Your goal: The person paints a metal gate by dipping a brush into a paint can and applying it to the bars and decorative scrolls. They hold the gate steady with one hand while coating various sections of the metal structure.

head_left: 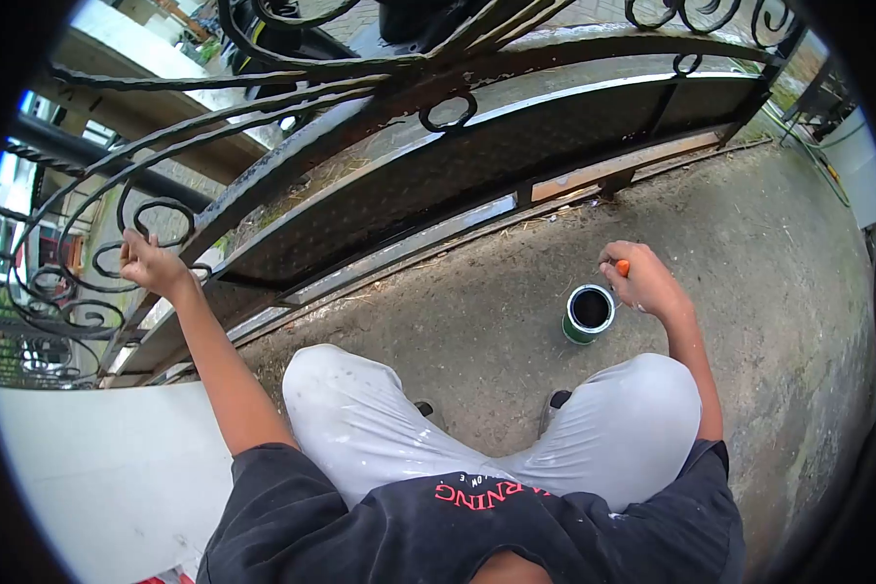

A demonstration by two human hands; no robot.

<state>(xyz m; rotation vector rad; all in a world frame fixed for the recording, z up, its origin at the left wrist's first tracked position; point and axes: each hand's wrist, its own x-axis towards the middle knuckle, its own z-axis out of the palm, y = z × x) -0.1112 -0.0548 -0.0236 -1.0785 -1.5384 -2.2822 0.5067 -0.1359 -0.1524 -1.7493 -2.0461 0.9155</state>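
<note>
The head view shows a person squatting on a concrete ground point(457, 292), in front of a low metal gate point(555, 146) with dark curled ironwork. A can point(578, 333), with green on its side and an open top, stands upright on the ground, ahead of the right knee and well apart from the gate. Dark liquid point(591, 310) is visible inside it.

The right hand point(644, 278) is closed around an orange handle point(622, 267), just beside the rim of the can. The working end of this tool is hidden, so I cannot tell if it is wet. The left hand point(151, 266) is raised at the ironwork, with its fingers bent near a curled bar point(164, 202); whether it grips the bar or only rests there, I cannot tell.

In my judgement, the step in hand is loading the tool from the can, or finishing to do so. From here, the next move would call for a steady lift over the rim, letting extra liquid drain inside, and for a firm left hand, since the reach from can to gate is wide.
</note>
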